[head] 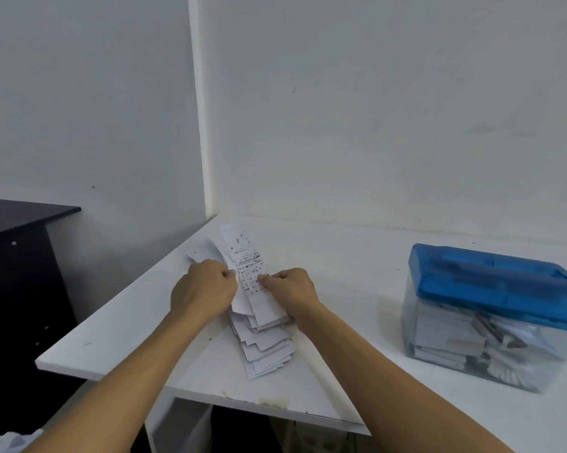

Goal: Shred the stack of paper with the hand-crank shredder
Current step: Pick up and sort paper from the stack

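Together, left hand (207, 287) and right hand (292, 291) pinch one paper strip (247, 266).

A white table (357, 256) is pictured set against a pale wall (373, 109), on which a small dark mark (293, 89) can be made out. A white vertical strip (199, 125) is seen running down the wall to the table's back left corner. To the left, a dark cabinet (17, 273) is shown standing apart from the table, its side dotted with pale round fittings (14, 243). Yellowish staining (272, 402) is visible along the table's chipped front edge, and a crumpled white item (4, 441) is glimpsed at the lower left.
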`<state>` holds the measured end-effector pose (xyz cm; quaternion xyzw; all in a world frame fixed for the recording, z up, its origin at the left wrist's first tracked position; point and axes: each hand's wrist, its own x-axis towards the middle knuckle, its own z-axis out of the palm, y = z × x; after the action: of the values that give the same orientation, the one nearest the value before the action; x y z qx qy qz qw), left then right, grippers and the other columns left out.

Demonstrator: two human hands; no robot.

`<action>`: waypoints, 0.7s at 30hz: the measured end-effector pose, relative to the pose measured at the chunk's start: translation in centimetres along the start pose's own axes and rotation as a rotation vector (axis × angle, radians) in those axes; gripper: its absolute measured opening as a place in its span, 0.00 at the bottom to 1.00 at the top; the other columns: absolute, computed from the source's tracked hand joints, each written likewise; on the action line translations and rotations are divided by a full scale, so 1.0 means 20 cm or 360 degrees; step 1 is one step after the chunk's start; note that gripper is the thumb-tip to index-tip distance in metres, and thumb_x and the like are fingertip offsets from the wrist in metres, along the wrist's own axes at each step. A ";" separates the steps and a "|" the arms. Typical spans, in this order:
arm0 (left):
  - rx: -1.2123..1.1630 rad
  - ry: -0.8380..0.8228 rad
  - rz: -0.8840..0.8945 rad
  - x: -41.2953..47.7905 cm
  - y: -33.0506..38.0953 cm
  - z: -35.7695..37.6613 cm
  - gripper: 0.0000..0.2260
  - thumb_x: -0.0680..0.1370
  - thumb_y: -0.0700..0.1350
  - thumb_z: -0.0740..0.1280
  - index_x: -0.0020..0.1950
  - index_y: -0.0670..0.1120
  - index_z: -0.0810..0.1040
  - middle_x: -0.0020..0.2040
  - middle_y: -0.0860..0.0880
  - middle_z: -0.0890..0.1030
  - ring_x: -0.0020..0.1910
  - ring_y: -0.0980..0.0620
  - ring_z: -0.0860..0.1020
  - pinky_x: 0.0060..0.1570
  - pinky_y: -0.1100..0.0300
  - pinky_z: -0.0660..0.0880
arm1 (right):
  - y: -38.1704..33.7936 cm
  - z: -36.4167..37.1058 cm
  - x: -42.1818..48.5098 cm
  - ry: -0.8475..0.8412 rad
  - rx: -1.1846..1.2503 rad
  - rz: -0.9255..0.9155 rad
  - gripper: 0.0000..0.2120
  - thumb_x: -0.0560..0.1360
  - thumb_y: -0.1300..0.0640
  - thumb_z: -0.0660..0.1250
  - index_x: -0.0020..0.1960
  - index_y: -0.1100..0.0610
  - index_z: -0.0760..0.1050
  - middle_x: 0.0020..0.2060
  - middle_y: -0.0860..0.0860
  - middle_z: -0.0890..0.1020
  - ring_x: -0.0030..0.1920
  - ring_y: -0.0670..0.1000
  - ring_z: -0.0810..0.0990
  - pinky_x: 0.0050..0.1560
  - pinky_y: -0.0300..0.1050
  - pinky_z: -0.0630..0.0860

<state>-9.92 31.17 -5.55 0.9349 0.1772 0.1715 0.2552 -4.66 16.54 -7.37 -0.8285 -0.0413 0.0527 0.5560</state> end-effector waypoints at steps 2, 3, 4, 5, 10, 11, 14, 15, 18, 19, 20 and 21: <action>-0.0310 0.0002 0.0039 0.01 0.01 -0.01 0.22 0.84 0.48 0.63 0.31 0.44 0.65 0.28 0.46 0.70 0.29 0.47 0.68 0.32 0.57 0.63 | -0.02 -0.02 -0.01 -0.0019 0.0174 -0.0015 0.16 0.75 0.45 0.71 0.34 0.53 0.76 0.34 0.49 0.80 0.40 0.55 0.81 0.40 0.44 0.74; -0.0457 -0.0005 0.0061 0.00 0.03 -0.01 0.22 0.83 0.47 0.65 0.31 0.41 0.68 0.28 0.44 0.72 0.30 0.46 0.70 0.33 0.57 0.64 | -0.03 -0.04 -0.01 -0.0016 0.0265 -0.0036 0.15 0.77 0.47 0.70 0.36 0.54 0.75 0.35 0.50 0.80 0.38 0.53 0.79 0.37 0.42 0.71; -0.0602 -0.0024 0.0059 -0.01 0.04 -0.02 0.21 0.83 0.48 0.66 0.33 0.38 0.73 0.31 0.42 0.77 0.32 0.44 0.76 0.35 0.57 0.68 | -0.05 -0.06 -0.02 0.0000 0.0333 -0.0067 0.14 0.79 0.48 0.68 0.38 0.55 0.75 0.35 0.50 0.79 0.37 0.51 0.77 0.36 0.41 0.70; -0.0754 -0.0064 0.0042 -0.01 0.06 -0.02 0.19 0.82 0.49 0.67 0.37 0.36 0.79 0.35 0.42 0.82 0.38 0.44 0.81 0.40 0.56 0.74 | -0.07 -0.08 -0.03 0.0021 0.0365 -0.0106 0.14 0.80 0.49 0.66 0.39 0.55 0.74 0.36 0.49 0.78 0.37 0.49 0.75 0.35 0.40 0.69; -0.1394 -0.0316 -0.0069 -0.05 0.21 -0.04 0.11 0.85 0.46 0.63 0.50 0.47 0.85 0.45 0.48 0.88 0.46 0.49 0.86 0.45 0.57 0.82 | -0.14 -0.15 -0.07 0.0088 0.0466 -0.0274 0.10 0.82 0.50 0.63 0.47 0.56 0.74 0.40 0.49 0.79 0.39 0.48 0.77 0.38 0.39 0.72; -0.1442 -0.0325 -0.0049 -0.06 0.25 -0.04 0.12 0.85 0.47 0.62 0.51 0.47 0.85 0.44 0.49 0.88 0.44 0.50 0.87 0.44 0.58 0.82 | -0.15 -0.16 -0.08 0.0108 0.0485 -0.0302 0.10 0.82 0.50 0.62 0.48 0.56 0.74 0.41 0.49 0.79 0.40 0.48 0.77 0.38 0.39 0.73; -0.1502 -0.0367 0.0055 -0.11 0.38 -0.07 0.13 0.86 0.51 0.61 0.51 0.50 0.84 0.44 0.49 0.88 0.42 0.52 0.87 0.42 0.59 0.82 | -0.21 -0.23 -0.09 0.0177 0.0514 -0.0397 0.09 0.82 0.50 0.63 0.47 0.55 0.73 0.42 0.49 0.80 0.42 0.49 0.79 0.40 0.40 0.74; -0.1506 -0.0373 0.0102 -0.11 0.41 -0.08 0.12 0.85 0.51 0.62 0.51 0.51 0.84 0.45 0.49 0.87 0.42 0.53 0.87 0.42 0.59 0.82 | -0.24 -0.26 -0.10 0.0196 0.0502 -0.0437 0.09 0.81 0.50 0.63 0.47 0.55 0.72 0.42 0.49 0.80 0.42 0.49 0.80 0.39 0.40 0.74; -0.1475 -0.0412 0.0295 -0.13 0.50 -0.13 0.09 0.85 0.48 0.62 0.56 0.49 0.82 0.49 0.48 0.87 0.44 0.52 0.86 0.42 0.61 0.82 | -0.32 -0.38 -0.14 0.0251 0.0439 -0.0539 0.08 0.81 0.50 0.64 0.48 0.55 0.73 0.43 0.50 0.81 0.41 0.49 0.81 0.40 0.42 0.77; -0.1452 -0.0424 0.0353 -0.13 0.54 -0.15 0.10 0.85 0.47 0.62 0.58 0.48 0.82 0.50 0.47 0.87 0.45 0.51 0.86 0.43 0.60 0.82 | -0.35 -0.43 -0.15 0.0262 0.0418 -0.0559 0.09 0.80 0.50 0.65 0.49 0.55 0.73 0.45 0.51 0.81 0.43 0.50 0.82 0.43 0.45 0.79; -0.1443 -0.0435 0.0404 -0.14 0.57 -0.17 0.10 0.85 0.47 0.62 0.59 0.47 0.82 0.50 0.47 0.86 0.45 0.51 0.86 0.43 0.60 0.82 | -0.38 -0.48 -0.17 0.0277 0.0393 -0.0565 0.10 0.80 0.49 0.66 0.51 0.56 0.73 0.47 0.52 0.82 0.45 0.51 0.82 0.46 0.48 0.81; -0.1445 -0.0444 0.0451 -0.14 0.60 -0.19 0.10 0.86 0.47 0.61 0.57 0.48 0.82 0.50 0.47 0.86 0.45 0.51 0.86 0.43 0.61 0.82 | -0.41 -0.53 -0.19 0.0300 0.0352 -0.0554 0.12 0.80 0.47 0.66 0.53 0.56 0.73 0.48 0.52 0.82 0.47 0.52 0.82 0.47 0.49 0.81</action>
<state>-10.96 21.89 3.42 0.7583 -0.0802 0.1378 0.6321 -7.11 9.50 4.32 -0.7441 -0.1254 -0.1175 0.6456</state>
